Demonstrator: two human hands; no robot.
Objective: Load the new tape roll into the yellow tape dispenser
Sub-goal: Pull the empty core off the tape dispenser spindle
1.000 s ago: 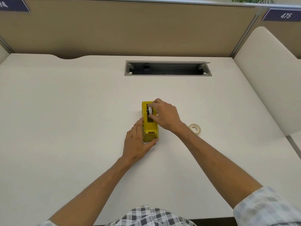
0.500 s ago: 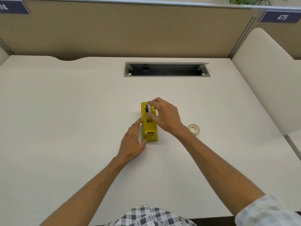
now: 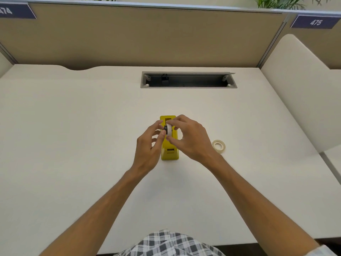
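The yellow tape dispenser [image 3: 170,150] stands on the white desk [image 3: 73,135], its cutter end towards me. Just above its middle, my right hand [image 3: 190,139] pinches a white tape roll [image 3: 168,129] that sits on a black hub [image 3: 165,128]. My left hand [image 3: 147,146] is raised beside it, and its thumb and fingertips pinch the black hub from the left. A second, cream-coloured tape roll [image 3: 218,146] lies flat on the desk to the right of the dispenser.
An open grey cable tray [image 3: 188,80] is sunk into the desk behind the dispenser. Beige partition panels [image 3: 147,37] close off the back, and a rounded white divider [image 3: 299,93] stands at the right.
My right hand has lifted the white roll and black hub out of the dispenser. My left hand has let go of the dispenser's side and risen to pinch the hub.
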